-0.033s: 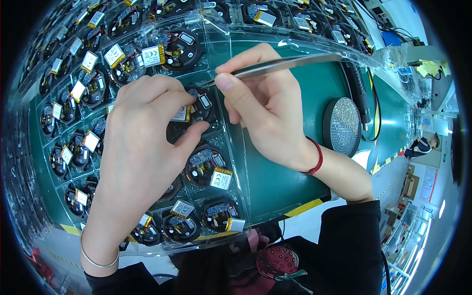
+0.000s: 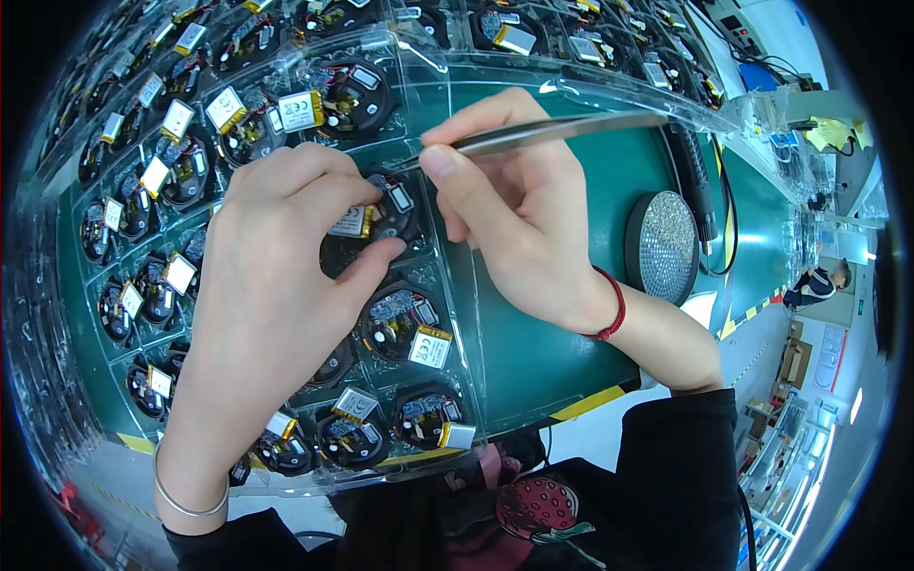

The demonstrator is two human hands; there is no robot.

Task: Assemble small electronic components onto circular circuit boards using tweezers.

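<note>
My left hand (image 2: 276, 238) curls its thumb and fingers around a round black housing (image 2: 398, 214) in a clear compartment tray. Beside its fingertips a small silver battery (image 2: 350, 223) with yellow tape sits on that housing. In my right hand (image 2: 519, 205) is a pair of metal tweezers (image 2: 571, 127), pinched between thumb and forefinger. The tweezers' tip points left at the housing's upper edge; whether it touches cannot be made out. Just below is another housing (image 2: 388, 328) with its circuit board and a battery (image 2: 430, 347).
Trays of similar housings (image 2: 352, 100) cover the left and far side of the green table (image 2: 562, 371). To the right lie a round black dish (image 2: 664, 247) of tiny silvery pieces and a black cylindrical tool (image 2: 693, 176) with a cable. Another person (image 2: 817, 284) is far off right.
</note>
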